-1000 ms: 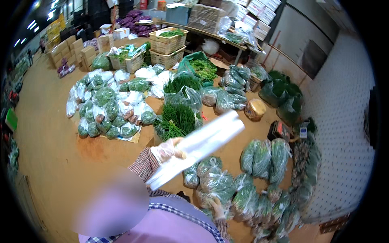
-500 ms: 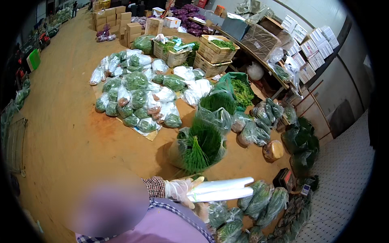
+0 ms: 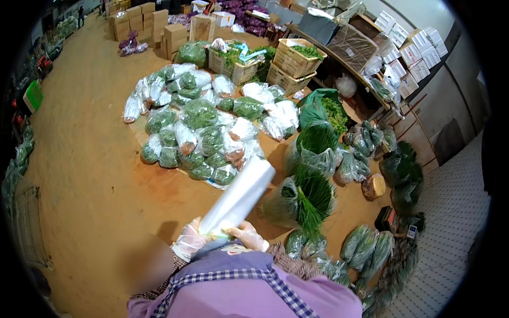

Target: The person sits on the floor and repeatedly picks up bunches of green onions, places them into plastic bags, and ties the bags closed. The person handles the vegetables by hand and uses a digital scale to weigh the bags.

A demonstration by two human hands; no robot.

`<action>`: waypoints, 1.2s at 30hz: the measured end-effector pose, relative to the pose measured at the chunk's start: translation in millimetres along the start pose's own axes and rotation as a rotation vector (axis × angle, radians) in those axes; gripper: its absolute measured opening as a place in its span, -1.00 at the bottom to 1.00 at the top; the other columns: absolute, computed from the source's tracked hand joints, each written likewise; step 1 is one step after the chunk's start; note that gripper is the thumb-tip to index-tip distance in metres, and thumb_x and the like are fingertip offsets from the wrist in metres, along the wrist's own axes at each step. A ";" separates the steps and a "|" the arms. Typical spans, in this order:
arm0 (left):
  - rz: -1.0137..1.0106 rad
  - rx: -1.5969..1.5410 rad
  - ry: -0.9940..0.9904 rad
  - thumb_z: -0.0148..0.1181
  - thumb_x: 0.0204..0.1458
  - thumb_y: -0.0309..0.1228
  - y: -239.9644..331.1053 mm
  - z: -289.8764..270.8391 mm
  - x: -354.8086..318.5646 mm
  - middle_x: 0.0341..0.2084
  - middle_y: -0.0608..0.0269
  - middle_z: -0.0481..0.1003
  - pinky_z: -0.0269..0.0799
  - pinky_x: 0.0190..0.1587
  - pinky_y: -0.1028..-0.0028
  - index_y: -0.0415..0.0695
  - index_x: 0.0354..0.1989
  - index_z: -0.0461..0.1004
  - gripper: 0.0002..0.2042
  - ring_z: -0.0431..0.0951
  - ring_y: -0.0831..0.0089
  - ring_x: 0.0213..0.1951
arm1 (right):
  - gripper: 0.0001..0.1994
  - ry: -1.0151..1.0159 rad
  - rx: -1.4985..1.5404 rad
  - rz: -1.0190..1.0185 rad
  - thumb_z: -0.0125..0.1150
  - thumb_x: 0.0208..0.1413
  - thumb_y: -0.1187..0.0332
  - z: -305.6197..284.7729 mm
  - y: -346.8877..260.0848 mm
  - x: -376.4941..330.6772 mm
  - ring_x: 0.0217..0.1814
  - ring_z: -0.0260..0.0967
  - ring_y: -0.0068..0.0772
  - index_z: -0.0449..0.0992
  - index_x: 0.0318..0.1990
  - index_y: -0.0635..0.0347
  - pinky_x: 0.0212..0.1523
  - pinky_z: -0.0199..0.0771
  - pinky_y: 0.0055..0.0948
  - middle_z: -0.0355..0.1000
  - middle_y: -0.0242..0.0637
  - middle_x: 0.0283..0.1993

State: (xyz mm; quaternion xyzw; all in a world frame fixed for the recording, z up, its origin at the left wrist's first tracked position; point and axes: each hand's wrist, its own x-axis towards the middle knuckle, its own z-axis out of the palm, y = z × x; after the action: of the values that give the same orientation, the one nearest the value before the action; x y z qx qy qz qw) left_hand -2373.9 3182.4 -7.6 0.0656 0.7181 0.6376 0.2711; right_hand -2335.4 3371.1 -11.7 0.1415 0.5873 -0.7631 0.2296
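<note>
In front of my chest I hold a long, glossy bundle of white plastic bags, tilted up and to the right. My left hand, in a thin pale glove, closes on its lower left corner. Gloved too, my right hand has its fingers closed at the lower right corner. A thin greenish strip shows at the bundle's near end between the hands. Just right of it, a large clear bag stands upright, full of long thin green stalks. The bundle's far end overlaps the view of a pile of bagged greens.
Crates of greens and cardboard boxes stand at the back. More bagged greens lie at the right, near a round tan-topped container. A loaded table runs along the right wall. Brown floor stretches left.
The bundle has swung from pointing right to pointing up and away. My right hand, mostly hidden before, now shows on its near end. The view has shifted, moving the scene rightward.
</note>
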 end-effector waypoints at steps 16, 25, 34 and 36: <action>-0.030 -0.269 0.737 0.23 -0.21 -0.46 -20.2 -356.7 59.1 -0.37 0.11 0.47 0.37 -0.24 0.51 -0.33 -0.15 0.32 -0.60 0.46 0.44 -0.33 | -0.87 -0.587 -0.334 0.013 0.06 0.04 0.40 264.6 -120.8 380.5 -0.53 0.21 -0.71 0.42 -0.33 0.28 -0.49 0.27 -0.72 0.36 -0.44 -0.52; 0.057 -0.696 0.999 0.20 -0.22 -0.62 1.7 -590.4 111.9 -0.38 0.21 0.49 0.38 -0.29 0.61 -0.30 -0.18 0.36 -0.65 0.47 0.55 -0.38 | -0.73 -0.557 -0.281 -0.377 0.04 -0.03 0.58 459.9 -176.1 559.6 -0.35 0.18 -0.69 0.21 -0.15 0.20 -0.35 0.27 -0.68 0.23 -0.43 -0.34; 0.048 -0.497 0.739 0.07 -0.09 -0.52 48.7 -861.4 223.1 -0.41 0.28 0.42 0.34 -0.33 0.60 -0.24 -0.22 0.34 -0.77 0.39 0.60 -0.38 | -0.86 -0.442 -1.022 -1.039 0.10 -0.20 0.41 634.9 -254.1 727.1 -0.38 0.18 -0.12 0.34 -0.43 0.20 -0.36 0.19 -0.22 0.22 -0.14 -0.41; -0.088 -0.352 0.607 0.13 -0.14 -0.52 64.9 -906.9 261.0 -0.39 0.29 0.42 0.34 -0.33 0.60 -0.24 -0.19 0.33 -0.72 0.39 0.60 -0.37 | -0.91 -0.381 -1.022 -0.939 0.10 -0.22 0.47 638.9 -269.0 773.1 -0.48 0.16 -0.13 0.31 -0.52 0.17 -0.44 0.16 -0.25 0.19 -0.16 -0.53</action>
State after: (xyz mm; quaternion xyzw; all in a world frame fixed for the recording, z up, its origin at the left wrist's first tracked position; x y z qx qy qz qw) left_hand -3039.6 2510.7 10.6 -0.2055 0.6471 0.7298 0.0796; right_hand -3100.6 2669.5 9.1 -0.3866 0.8196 -0.4226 0.0132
